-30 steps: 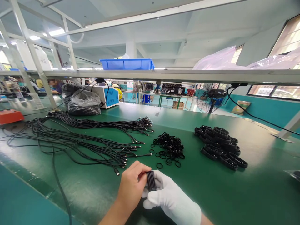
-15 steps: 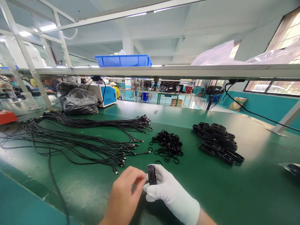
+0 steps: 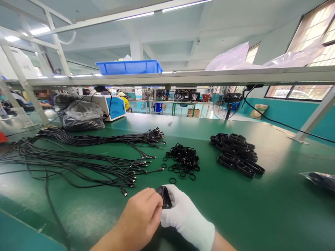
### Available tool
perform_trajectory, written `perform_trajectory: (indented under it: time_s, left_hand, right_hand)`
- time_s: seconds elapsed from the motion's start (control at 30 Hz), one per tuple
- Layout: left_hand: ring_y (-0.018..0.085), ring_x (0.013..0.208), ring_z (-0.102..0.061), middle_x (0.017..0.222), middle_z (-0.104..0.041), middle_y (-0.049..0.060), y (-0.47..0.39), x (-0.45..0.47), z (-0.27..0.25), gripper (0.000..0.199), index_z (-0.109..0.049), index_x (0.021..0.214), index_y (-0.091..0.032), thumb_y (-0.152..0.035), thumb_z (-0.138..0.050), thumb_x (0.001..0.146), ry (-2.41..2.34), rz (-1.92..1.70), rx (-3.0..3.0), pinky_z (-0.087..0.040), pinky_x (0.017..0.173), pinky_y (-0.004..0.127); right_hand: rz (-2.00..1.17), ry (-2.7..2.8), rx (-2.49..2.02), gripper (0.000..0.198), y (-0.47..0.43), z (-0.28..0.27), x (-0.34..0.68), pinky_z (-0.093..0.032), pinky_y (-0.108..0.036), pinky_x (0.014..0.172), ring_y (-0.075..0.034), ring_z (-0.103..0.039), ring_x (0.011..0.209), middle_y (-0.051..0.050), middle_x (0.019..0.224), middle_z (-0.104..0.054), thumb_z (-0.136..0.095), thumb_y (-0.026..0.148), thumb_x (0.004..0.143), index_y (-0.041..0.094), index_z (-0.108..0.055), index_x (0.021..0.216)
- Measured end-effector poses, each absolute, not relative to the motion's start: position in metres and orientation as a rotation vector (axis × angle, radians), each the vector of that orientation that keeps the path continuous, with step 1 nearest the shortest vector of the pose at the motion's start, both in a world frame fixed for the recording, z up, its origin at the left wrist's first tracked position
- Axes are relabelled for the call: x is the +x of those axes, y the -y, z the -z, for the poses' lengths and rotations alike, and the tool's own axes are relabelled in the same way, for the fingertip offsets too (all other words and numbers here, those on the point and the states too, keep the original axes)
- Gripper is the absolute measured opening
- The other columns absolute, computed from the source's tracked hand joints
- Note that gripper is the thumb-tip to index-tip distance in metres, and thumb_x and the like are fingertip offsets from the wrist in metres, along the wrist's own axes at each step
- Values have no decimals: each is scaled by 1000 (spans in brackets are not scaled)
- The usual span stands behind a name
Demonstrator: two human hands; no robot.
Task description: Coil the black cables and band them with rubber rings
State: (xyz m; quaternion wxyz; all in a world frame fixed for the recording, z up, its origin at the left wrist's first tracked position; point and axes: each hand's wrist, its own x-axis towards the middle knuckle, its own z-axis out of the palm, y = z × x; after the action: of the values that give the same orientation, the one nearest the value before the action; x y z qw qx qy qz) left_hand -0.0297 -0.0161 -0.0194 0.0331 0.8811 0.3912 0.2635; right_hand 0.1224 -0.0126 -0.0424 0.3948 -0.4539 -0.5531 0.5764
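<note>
A small coiled black cable is held low in front of me, just above the green table. My right hand, in a white glove, wraps around it from the right. Bare and with fingers closed, my left hand presses on the coil's left side; its fingertips are partly hidden. Beyond my hands lies a heap of black rings, with one loose ring nearest me. Long black cables with plugs spread to the left. To the right, coiled cables are piled up.
A second bundle of cables lies farther back. Behind it stand a plastic bag of dark items and a white-and-blue machine. An overhead shelf carries a blue tray. Another plastic bag sits at far right.
My left hand has moved right onto the coil, which has tilted and turned in my gloved right hand. The whole view has shifted slightly.
</note>
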Motion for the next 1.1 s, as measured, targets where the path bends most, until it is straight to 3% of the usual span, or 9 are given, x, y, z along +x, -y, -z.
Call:
perform_trajectory:
  time_s: [0.17, 0.53, 0.7, 0.8, 0.93, 1.1]
  left_hand:
    - [13, 60, -48, 62, -51, -4, 15, -30, 5, 11, -50, 64, -20, -11, -45, 71, -1253, -536, 1974, -38, 56, 22]
    - [15, 62, -50, 67, -58, -3, 20, -38, 0, 17, -61, 74, -22, -27, -47, 82, -1508, -723, 1967, -37, 57, 24]
    - [17, 76, -55, 84, -63, 1, 13, -45, 3, 18, -64, 89, -22, -23, -48, 82, -1427, -924, 1806, -43, 70, 27]
    - [16, 77, -55, 90, -63, 2, 11, -42, 7, 32, -63, 104, -24, -15, -51, 75, -1331, -929, 1800, -44, 72, 28]
    - [18, 86, -55, 101, -63, 2, 5, -39, 7, 38, -66, 104, -27, -12, -52, 72, -1186, -837, 1791, -43, 79, 30]
    - [21, 95, -57, 101, -66, 5, -9, -45, 15, 36, -65, 107, -22, -22, -60, 72, -830, -767, 1454, -44, 84, 32]
  right_hand:
    - [-1463, 1393, -1117, 39, 13, 38, 124, -39, -25, 63, -14, -47, 73, 3, 78, -53, -66, 13, 54, 18, -54, 91]
    - [-1568, 1295, -1173, 39, 11, 45, 124, -39, -24, 56, -11, -47, 65, 3, 75, -52, -61, 9, 55, 17, -55, 93]
    - [-1959, 1045, -886, 49, 14, 40, 127, -48, -32, 66, -17, -59, 79, -5, 97, -53, -72, 18, 56, 16, -53, 102]
    - [-2159, 936, -592, 46, 16, 40, 129, -48, -30, 68, -16, -60, 80, -6, 96, -54, -72, 21, 60, 15, -53, 101]
    - [-2332, 870, -361, 40, 17, 39, 132, -47, -28, 70, -16, -59, 81, -6, 89, -58, -67, 25, 65, 12, -57, 102]
    - [-2487, 770, -336, 57, 17, 37, 135, -48, -30, 75, -19, -61, 87, -14, 104, -60, -57, 40, 68, 2, -58, 110]
